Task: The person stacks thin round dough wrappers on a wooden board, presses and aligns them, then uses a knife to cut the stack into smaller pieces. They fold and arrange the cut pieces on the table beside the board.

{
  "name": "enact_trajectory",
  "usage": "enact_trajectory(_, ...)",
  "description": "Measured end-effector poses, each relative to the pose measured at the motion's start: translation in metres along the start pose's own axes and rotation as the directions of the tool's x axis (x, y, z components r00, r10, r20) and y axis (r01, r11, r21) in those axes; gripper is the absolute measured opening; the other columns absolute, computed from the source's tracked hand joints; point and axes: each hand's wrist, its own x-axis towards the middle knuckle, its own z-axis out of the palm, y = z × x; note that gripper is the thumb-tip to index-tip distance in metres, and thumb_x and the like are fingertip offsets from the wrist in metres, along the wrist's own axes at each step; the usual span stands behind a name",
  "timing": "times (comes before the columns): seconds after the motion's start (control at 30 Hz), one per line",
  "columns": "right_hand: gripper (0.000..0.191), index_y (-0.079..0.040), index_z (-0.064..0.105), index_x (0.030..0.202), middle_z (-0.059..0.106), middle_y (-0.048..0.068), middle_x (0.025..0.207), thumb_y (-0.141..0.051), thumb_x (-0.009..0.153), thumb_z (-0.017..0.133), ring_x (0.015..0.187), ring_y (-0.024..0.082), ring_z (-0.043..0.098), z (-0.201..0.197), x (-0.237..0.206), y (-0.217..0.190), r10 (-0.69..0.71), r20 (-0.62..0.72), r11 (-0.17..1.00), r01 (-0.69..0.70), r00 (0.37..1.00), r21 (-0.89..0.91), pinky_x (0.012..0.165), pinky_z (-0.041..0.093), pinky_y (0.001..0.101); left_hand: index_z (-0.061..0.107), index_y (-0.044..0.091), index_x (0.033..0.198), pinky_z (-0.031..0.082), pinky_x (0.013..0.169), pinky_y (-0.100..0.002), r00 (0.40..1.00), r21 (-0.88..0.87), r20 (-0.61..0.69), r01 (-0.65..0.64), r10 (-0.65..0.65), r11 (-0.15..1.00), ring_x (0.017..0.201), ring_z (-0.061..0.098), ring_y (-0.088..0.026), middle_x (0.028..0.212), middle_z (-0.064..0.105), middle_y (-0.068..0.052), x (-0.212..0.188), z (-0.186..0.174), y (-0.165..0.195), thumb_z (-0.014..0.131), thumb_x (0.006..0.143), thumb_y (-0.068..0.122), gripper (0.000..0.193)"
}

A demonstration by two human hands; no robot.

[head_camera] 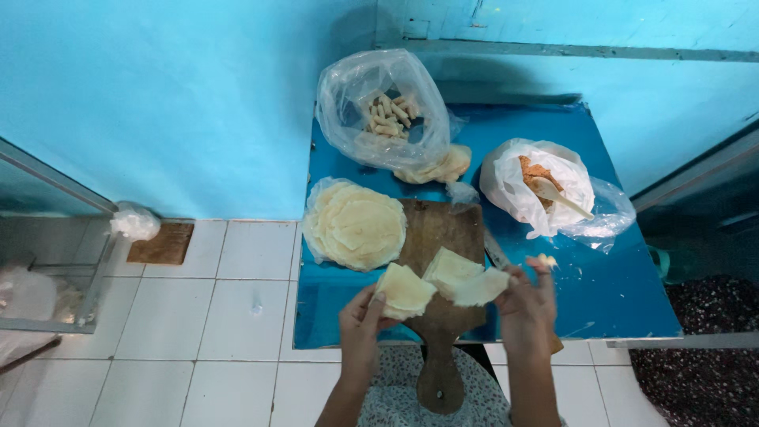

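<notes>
Hands are working low in the view, just above the near edge of the table. The left hand is gripping a cut wrapper piece, thumb on top and fingers curled underneath, so the piece is fanning up and away from its fingertips toward the board. The right hand is pinching a second wrapper piece at its right corner, and that piece is stretching leftward from the fingers, its long edge running across the board toward the left hand's piece; the two pieces are lying just beside each other, nearly touching. Beyond the left hand, a round wrapper stack is sitting in thin plastic, overlapping the board's left edge. Farther right, a bag of filling is holding a wooden spoon. Farthest back, a clear bag of rolls is standing by the wall.
</notes>
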Motion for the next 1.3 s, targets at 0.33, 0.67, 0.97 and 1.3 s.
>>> enact_trajectory(0.33, 0.053, -0.008, 0.059, 0.130, 0.072, 0.009, 0.107, -0.005, 0.081, 0.079, 0.095, 0.026, 0.071, 0.060, -0.009, 0.002, -0.138, 0.542, 0.267, 0.558, 0.829, -0.786, 0.082, 0.058, 0.0357, 0.065, -0.004, 0.132, 0.064, 0.078, -0.032, 0.998, 0.036, -0.014, -0.057, 0.057, 0.998, 0.095, 0.076, -0.019, 0.117, 0.075, -0.013, 0.000, -0.008, -0.005, 0.053, 0.101, 0.017, 0.039)
enact_trajectory(0.67, 0.042, -0.011, 0.063, 0.114, 0.072, 0.009, 0.113, -0.004, 0.078, 0.083, 0.111, 0.028, 0.072, 0.065, -0.039, 0.019, -0.334, 0.654, 0.279, 0.734, 0.679, -0.619, 0.091, 0.057, 0.0338, 0.059, -0.006, 0.139, 0.063, 0.084, -0.030, 0.973, 0.086, 0.207, -0.124, 0.104, 0.989, 0.100, 0.072, -0.015, 0.117, 0.073, -0.013, -0.009, 0.006, -0.030, 0.049, 0.105, 0.011, 0.040)
enact_trajectory(0.97, 0.050, -0.005, 0.048, 0.139, 0.067, 0.009, 0.108, 0.004, 0.094, 0.068, 0.095, 0.014, 0.067, 0.026, -0.008, 0.016, -0.178, -0.025, 0.933, 0.161, 0.984, -0.321, 0.081, 0.054, 0.0287, 0.061, -0.007, 0.134, 0.065, 0.083, -0.036, 0.990, -0.040, 0.134, 0.046, -0.040, 0.998, 0.098, 0.077, -0.023, 0.117, 0.074, -0.016, 0.001, 0.000, -0.016, 0.050, 0.102, 0.014, 0.040)
enact_trajectory(1.3, 0.054, -0.002, 0.060, 0.125, 0.073, 0.013, 0.111, -0.009, 0.077, 0.086, 0.106, 0.032, 0.071, 0.043, -0.017, 0.014, -0.259, 0.569, 0.263, 0.624, 0.781, -0.736, 0.090, 0.056, 0.0416, 0.056, -0.007, 0.140, 0.061, 0.096, -0.037, 0.982, -0.128, 0.182, 0.067, -0.043, 0.990, 0.112, 0.074, -0.025, 0.128, 0.071, -0.018, -0.002, 0.002, 0.000, 0.046, 0.095, 0.013, 0.051)
